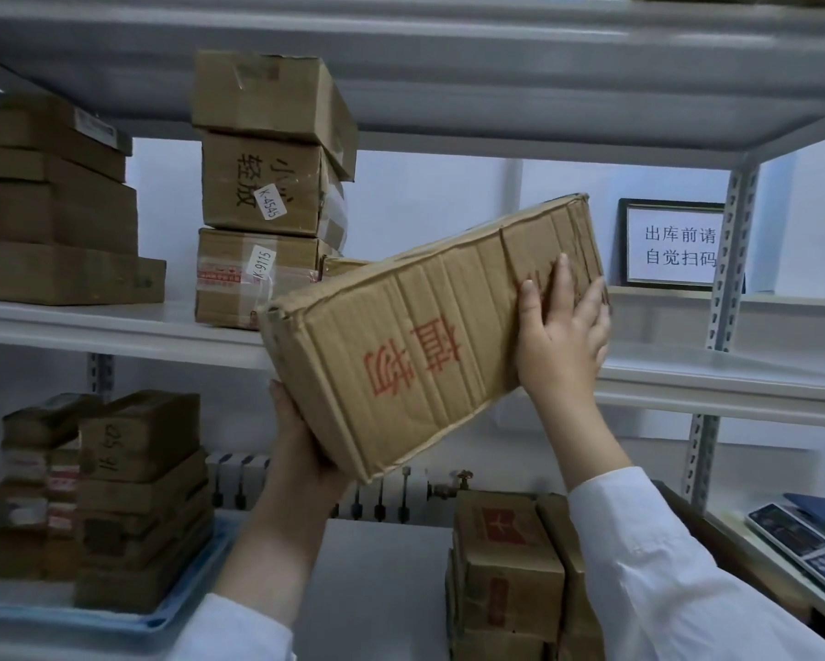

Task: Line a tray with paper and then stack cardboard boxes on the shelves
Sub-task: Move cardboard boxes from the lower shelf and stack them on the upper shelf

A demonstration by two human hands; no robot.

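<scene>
Your white sleeves (649, 574) fill the bottom of the frame, with both arms reaching upward. Beyond them the grey shelving spans the whole view, and its middle shelf (715, 369) crosses at mid height.

You hold the cardboard box (429, 336) at the centre of the frame, in front of that shelf. Its long axis is tilted from lower left to upper right. The upper right end rises above the shelf board, while the lower left end dips below the board's front edge. As I judge it, the low end has to come up until the box is level before it can slide back onto the shelf.

The open stretch of shelf lies right of centre, between the stack of three boxes (263, 193) in the upper left-centre and the framed notice (673, 243) towards the right edge. That stack stands close behind the box's left end, so mind that corner as you swing it.

Your right hand (560, 336) lies flat on the printed face at the high end, fingers straight and slightly spread, and it is the hand nearer the gap. Your left hand (301, 450) props the low corner from underneath. Its fingers are hidden behind the box, so I cannot tell whether they curl.
</scene>
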